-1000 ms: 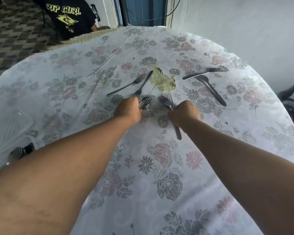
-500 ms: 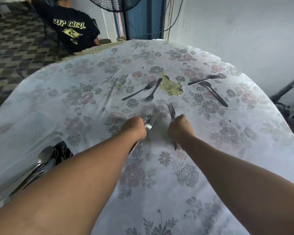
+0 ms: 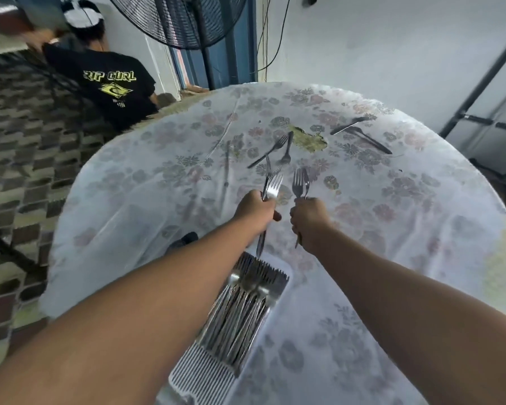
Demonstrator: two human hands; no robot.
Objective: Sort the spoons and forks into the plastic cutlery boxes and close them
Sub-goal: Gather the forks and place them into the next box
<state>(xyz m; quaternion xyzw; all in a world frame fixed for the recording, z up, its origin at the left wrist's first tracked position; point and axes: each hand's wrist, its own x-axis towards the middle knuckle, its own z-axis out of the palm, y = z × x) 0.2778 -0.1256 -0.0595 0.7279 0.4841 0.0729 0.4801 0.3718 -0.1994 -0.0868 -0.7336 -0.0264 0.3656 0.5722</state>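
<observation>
Right now your left hand (image 3: pixel 256 207) is fisted round a small bunch of forks (image 3: pixel 272 182), tines up, handles poking out below the fist. Your right hand (image 3: pixel 308 217) grips another pair of forks (image 3: pixel 301 182) the same way, tines up, fingers curled tight on the handles. Both fists are raised over the round table (image 3: pixel 421 229) with its floral tablecloth, close together but not touching. Just below your hands sits the plastic cutlery box (image 3: pixel 205 372), lid off, ribbed clear floor showing at the near end, packed with stacked forks (image 3: pixel 246 299) lying lengthwise, heads at the far end. Handle tips of the left bunch hang just above that stack's far end. Further out on the cloth, two loose forks (image 3: pixel 275 149) lie crossed near a torn patch (image 3: pixel 311 138) in the tablecloth, and another dark pair of utensils (image 3: pixel 362 134) lies near the far right rim; type of that pair unclear. A dark object (image 3: pixel 184 239) shows past your left forearm, can't tell what. Beyond the table a person in a black printed T-shirt (image 3: pixel 111 89) sits with back turned, and a standing fan (image 3: pixel 184 21) is beside them.
</observation>
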